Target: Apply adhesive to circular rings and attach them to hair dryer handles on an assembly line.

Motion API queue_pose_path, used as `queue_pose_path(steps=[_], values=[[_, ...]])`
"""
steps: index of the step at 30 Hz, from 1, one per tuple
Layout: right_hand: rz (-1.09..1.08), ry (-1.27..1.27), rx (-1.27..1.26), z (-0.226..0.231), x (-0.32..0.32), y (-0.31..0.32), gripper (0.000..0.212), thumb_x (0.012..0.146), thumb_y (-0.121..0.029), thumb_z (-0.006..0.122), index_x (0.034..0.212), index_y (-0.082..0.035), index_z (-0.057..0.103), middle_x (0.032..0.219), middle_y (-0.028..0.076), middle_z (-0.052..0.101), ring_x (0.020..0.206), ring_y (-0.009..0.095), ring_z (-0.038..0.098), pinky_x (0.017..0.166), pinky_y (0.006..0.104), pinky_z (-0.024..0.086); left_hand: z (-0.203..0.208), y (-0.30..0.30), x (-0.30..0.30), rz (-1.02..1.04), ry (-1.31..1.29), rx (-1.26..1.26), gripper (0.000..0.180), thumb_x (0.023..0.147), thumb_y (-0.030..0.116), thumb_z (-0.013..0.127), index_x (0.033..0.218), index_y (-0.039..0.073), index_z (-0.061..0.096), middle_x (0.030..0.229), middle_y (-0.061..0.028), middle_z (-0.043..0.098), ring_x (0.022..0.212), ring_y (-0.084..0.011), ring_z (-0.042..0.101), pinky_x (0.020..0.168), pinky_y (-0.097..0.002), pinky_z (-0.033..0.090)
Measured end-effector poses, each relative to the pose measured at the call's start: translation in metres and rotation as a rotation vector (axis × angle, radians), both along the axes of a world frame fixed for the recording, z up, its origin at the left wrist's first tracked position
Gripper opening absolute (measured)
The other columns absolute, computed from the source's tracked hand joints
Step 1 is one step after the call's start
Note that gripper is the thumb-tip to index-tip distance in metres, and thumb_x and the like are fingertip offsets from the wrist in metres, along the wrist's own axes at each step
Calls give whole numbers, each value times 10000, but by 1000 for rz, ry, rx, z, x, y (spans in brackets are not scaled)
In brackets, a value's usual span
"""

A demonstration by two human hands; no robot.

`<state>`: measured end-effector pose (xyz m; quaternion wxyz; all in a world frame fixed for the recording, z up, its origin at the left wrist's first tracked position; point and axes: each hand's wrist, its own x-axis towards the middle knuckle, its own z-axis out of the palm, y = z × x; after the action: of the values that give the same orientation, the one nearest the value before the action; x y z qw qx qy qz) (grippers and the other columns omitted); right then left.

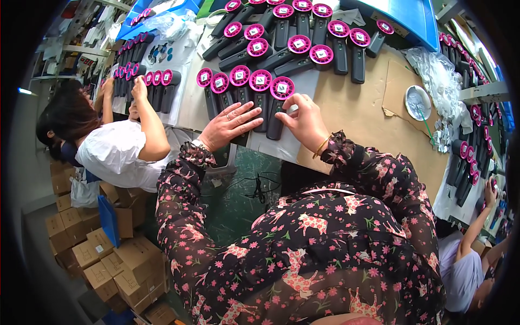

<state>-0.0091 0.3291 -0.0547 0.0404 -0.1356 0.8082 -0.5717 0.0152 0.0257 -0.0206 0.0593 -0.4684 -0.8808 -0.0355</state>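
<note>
In front of me stands a near row of black handheld devices with pink spoked round ends, shaped like hair dryers; each pink end bears a small white square. My left hand (230, 125) lies flat with fingers stretched across the lower handles of this row. Beside the handle of the rightmost device (274, 123), my right hand (306, 122) has its fingers curled, thumb against or close to that handle. A small whitish thing (293, 110) shows within the right hand's curl, too hidden to name.
More such devices (299, 44) lie behind on the table. Brown cardboard (352, 116) covers the right part, with a white round tub (417, 103) and clear plastic bags (433, 70). Co-workers sit left (116, 143) and right (463, 265). Cartons (130, 276) stack at lower left.
</note>
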Motion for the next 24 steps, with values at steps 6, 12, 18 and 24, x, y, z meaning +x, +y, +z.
queue_pose_path(steps=[6,12,18,24], values=[[19,28,8,-5,-6,-7,334,942,-160,908,1116,-19,660,1172,154,663,839,246,793,772,365,655,-4,-7,3,17,42,-26,643,1048,145,578,1683,231,523,1784,-10,453,1650,-253,425,1350,-478,372],[-14,377,-27,-18,-7,21,208,1009,-197,825,1057,-41,697,1063,202,742,818,319,774,738,401,624,-10,26,-6,55,169,193,430,1116,175,609,1523,43,653,1607,-174,638,1519,-364,592,1258,-517,468],[-189,517,254,40,51,146,277,1071,-275,768,894,-71,705,752,179,695,732,397,697,652,434,567,3,119,6,-157,239,423,192,1094,171,698,1185,2,708,1224,-163,793,1129,-336,768,1162,-559,530],[-742,355,-104,-2,97,280,413,1145,-244,698,809,-14,625,667,65,471,666,76,565,605,359,445,21,257,-34,-485,168,663,270,908,122,906,865,42,652,924,-91,725,901,-293,727,1025,-510,592]])
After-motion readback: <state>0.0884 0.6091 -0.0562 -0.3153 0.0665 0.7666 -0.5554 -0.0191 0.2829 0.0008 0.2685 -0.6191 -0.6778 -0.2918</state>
